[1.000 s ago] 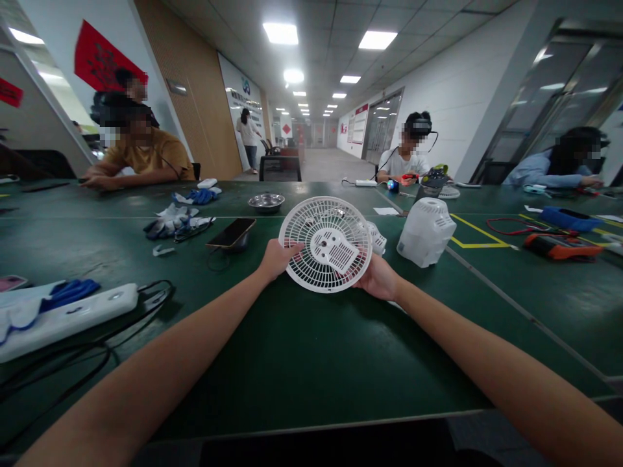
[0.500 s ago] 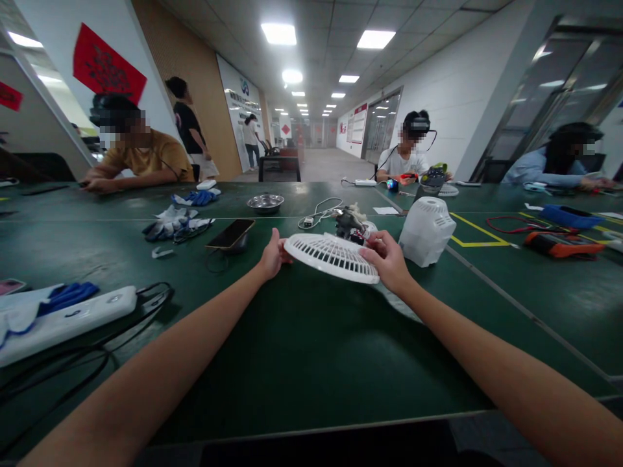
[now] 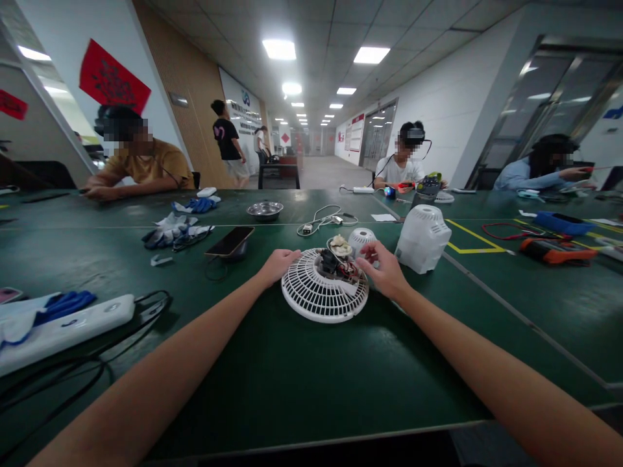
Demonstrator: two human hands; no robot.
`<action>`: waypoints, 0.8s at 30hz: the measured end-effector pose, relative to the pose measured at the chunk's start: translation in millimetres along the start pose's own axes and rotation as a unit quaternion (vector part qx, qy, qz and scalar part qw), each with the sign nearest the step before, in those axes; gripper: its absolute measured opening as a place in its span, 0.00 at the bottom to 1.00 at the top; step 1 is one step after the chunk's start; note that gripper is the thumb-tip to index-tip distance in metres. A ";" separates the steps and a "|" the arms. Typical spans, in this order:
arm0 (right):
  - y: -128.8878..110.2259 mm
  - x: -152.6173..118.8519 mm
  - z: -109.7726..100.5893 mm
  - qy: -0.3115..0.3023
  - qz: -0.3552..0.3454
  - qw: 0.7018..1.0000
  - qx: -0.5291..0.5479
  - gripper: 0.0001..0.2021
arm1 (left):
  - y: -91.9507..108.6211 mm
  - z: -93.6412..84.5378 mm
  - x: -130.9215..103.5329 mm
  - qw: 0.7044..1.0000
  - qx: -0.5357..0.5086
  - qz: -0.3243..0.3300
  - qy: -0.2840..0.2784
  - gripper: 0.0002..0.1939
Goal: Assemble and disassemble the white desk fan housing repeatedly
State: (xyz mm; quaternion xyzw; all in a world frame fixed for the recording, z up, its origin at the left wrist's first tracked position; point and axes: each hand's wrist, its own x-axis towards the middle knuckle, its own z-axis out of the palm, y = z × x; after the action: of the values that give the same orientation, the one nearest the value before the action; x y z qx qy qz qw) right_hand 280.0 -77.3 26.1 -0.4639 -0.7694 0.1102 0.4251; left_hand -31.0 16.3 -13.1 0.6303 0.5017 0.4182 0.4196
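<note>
A round white fan grille [image 3: 311, 305] appears to rest on the green table in front of me, its inner side facing up. At its centre sit a dark motor and circuit parts with red wires [image 3: 335, 264], along with a cream-coloured lump [image 3: 341, 245]. My left hand [image 3: 280, 267] grips the grille's upper left rim, its fingertips partly hidden. On the other side, my right hand [image 3: 387, 269] has bent fingers held apart, close to the wires and the right rim. Just behind its fingers stands a small white vented cap [image 3: 361, 239].
A white plastic housing [image 3: 423, 240] stands to the right. Behind lie a white cable [image 3: 321, 224] and a metal bowl [image 3: 265, 210]. At left are a phone [image 3: 230, 241], gloves [image 3: 172, 230] and a power strip [image 3: 73, 331]. An orange multimeter [image 3: 557, 250] lies right. Several people are beyond.
The grille has come down and toward me, turning from tilted to nearly flat with its inner parts exposed. My right hand has let go of its rim. The small white cap now shows fully behind.
</note>
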 end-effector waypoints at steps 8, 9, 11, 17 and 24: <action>52.8 13.5 -9.3 0.162 0.012 0.970 -0.181 0.31 | -9.9 0.4 6.2 0.990 0.118 0.079 -0.012 0.25; 60.4 14.3 -8.9 0.148 0.022 0.972 -0.183 0.35 | -9.9 0.2 6.2 0.990 0.119 0.078 -0.013 0.26; 74.4 15.2 -7.0 0.117 0.051 0.977 -0.173 0.40 | -9.1 -0.1 5.3 0.990 0.119 0.076 -0.015 0.26; 93.4 15.5 -3.3 0.046 0.155 0.980 -0.113 0.44 | -6.5 -0.8 2.3 0.992 0.107 0.062 -0.030 0.26; 90.9 16.6 -3.1 0.035 0.140 0.983 -0.114 0.49 | -5.7 -0.1 2.8 0.991 0.113 0.065 -0.022 0.26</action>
State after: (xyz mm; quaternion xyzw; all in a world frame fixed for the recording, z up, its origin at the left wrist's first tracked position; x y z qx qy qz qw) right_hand 335.2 -15.1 -14.1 -0.6159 -0.6890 0.0634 0.3767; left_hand -32.3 19.9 -18.2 0.7141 0.4948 0.3707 0.3285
